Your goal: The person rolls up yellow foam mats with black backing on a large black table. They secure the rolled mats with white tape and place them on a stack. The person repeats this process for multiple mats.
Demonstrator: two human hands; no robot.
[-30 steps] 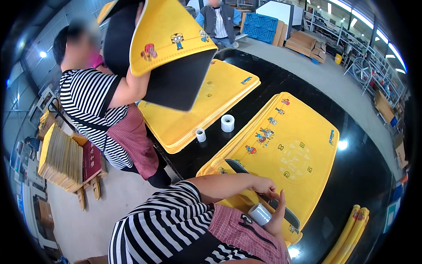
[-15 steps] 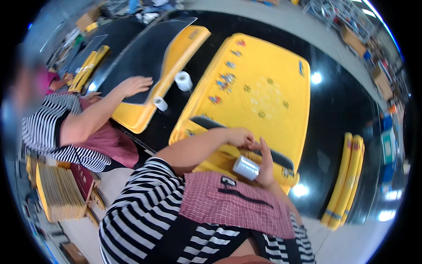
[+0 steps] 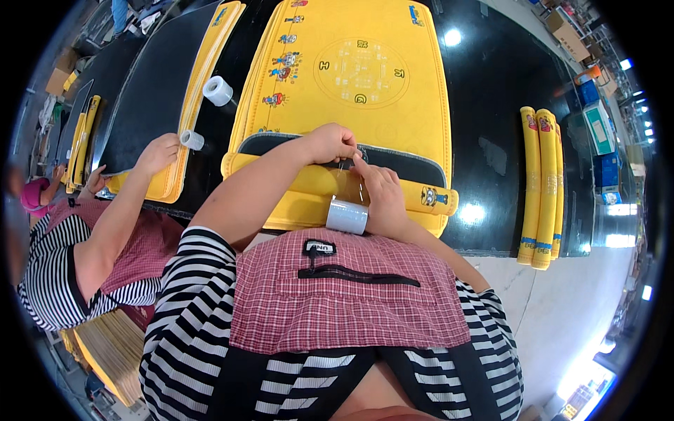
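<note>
A stack of yellow cartoon-printed mats (image 3: pixel 414 91) lies before me on the black table. The near end of the top mat is curled into a roll (image 3: pixel 295 184), with its dark underside showing behind it. My left hand (image 3: pixel 333 144) is closed in a pinch above this roll, at the end of a clear strip. The strip runs down to a roll of clear tape (image 3: pixel 347 216) close against my apron. My right hand (image 3: pixel 385 195) is beside the tape roll, its fingertips meeting the strip near my left fingers. Whether its palm grips the roll is partly hidden.
Several rolled yellow mats (image 3: pixel 542 186) lie on the table at right. To the left, a co-worker's hand (image 3: pixel 160 153) rests at another mat stack (image 3: pixel 200 77). Two more tape rolls, one larger (image 3: pixel 217 91) and one smaller (image 3: pixel 192 139), stand between the stacks.
My view has swung, so the mats sit higher and further left in it. A clear strip now shows between the tape roll and my fingers. The co-worker's hand has moved to the mat edge.
</note>
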